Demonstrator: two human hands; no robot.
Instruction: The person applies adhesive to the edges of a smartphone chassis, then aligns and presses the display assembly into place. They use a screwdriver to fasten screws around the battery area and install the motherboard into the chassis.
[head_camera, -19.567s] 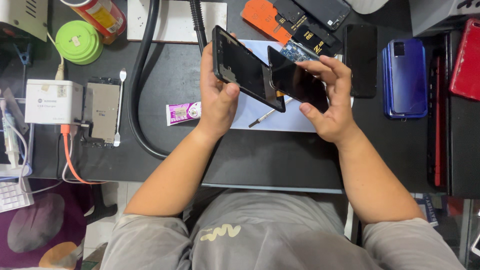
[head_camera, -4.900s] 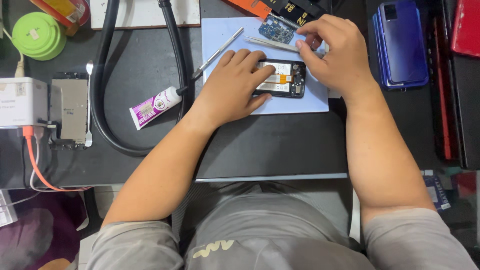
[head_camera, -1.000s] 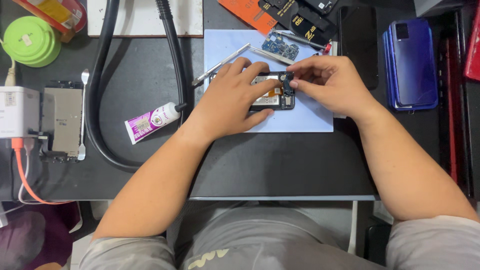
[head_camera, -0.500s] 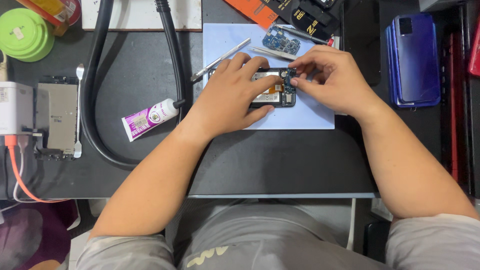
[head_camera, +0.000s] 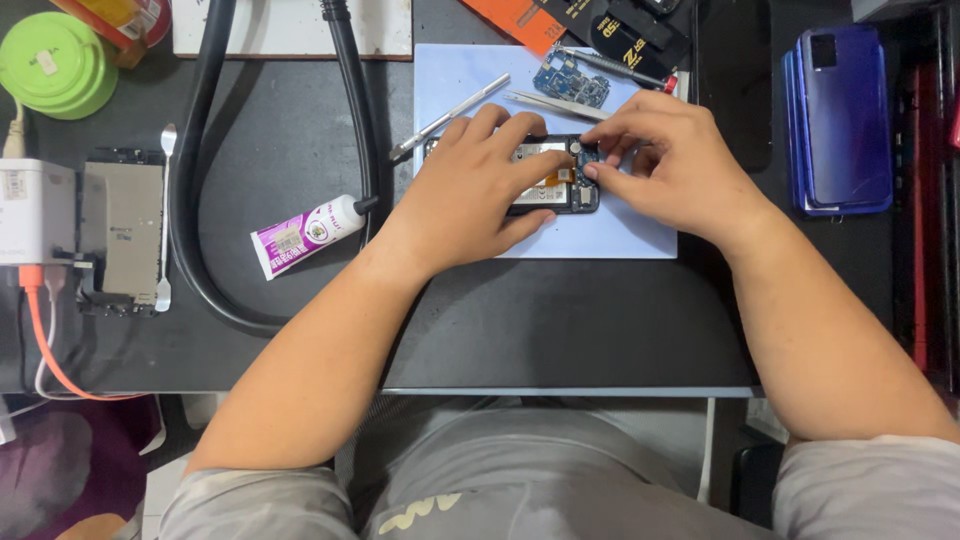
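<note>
Pinning the opened phone (head_camera: 556, 185) flat on the pale mat (head_camera: 640, 235) at upper centre, we are spreading our left hand (head_camera: 470, 190) over it while right hand (head_camera: 668, 165) fingertips pinch a small part at its top end, back cover not yet fitted.

Opened phone (head_camera: 560, 185), innards up, flat on pale-blue mat (head_camera: 600, 235).

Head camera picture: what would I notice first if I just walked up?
Two hands meet over an opened phone on a pale blue mat mid-desk: the left hand presses it down, and the right hand pinches at its top end. Next, the blue phone at right and the green round thing top left.
</note>
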